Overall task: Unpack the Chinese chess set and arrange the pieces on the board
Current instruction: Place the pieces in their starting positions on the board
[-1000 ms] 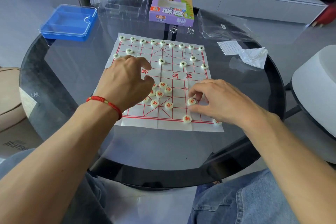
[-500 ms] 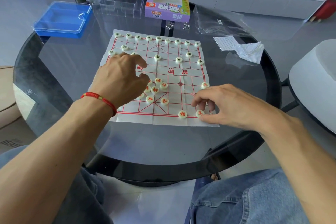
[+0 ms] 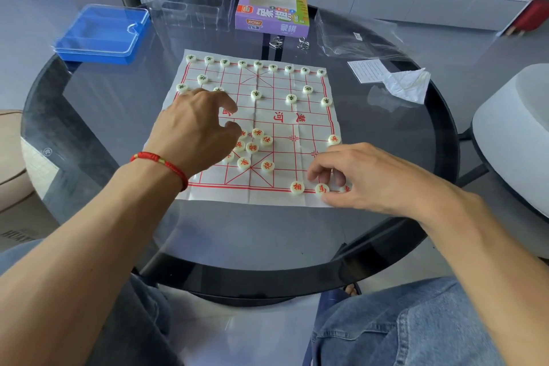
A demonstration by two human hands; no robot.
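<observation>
Paper board (image 3: 267, 128) printed with a red grid, lying flat on the round glass worktop (image 3: 118, 104). Dark-lettered pieces stand arranged along the far side, nine in the back row (image 3: 258, 64) and others on the ranks just in front of it. Red-lettered pieces are only partly arranged: a loose cluster (image 3: 252, 147) sits near the middle of the near half, while three occupy the near edge line at right, namely one piece (image 3: 297, 187) standing apart, a second piece (image 3: 322, 188) just beside it, and a third (image 3: 345, 188) mostly hidden under the fingers. A further red piece (image 3: 334, 139) stands alone at the right border. Left hand (image 3: 196, 134), wearing a red cord bracelet (image 3: 162, 162), hovers over the left part of the cluster with fingers curled; whether it grips a piece cannot be told. Right hand (image 3: 365, 175) rests at the near right corner of the board, its curled fingertips touching down beside the second piece; no clear pinch is visible. Beyond the board lie a purple carton (image 3: 271, 6), a clear plastic tray (image 3: 196, 9), a blue lidded case (image 3: 102, 33), a clear bag (image 3: 356, 36), a printed slip (image 3: 367, 70) and a crumpled tissue (image 3: 408, 86).
</observation>
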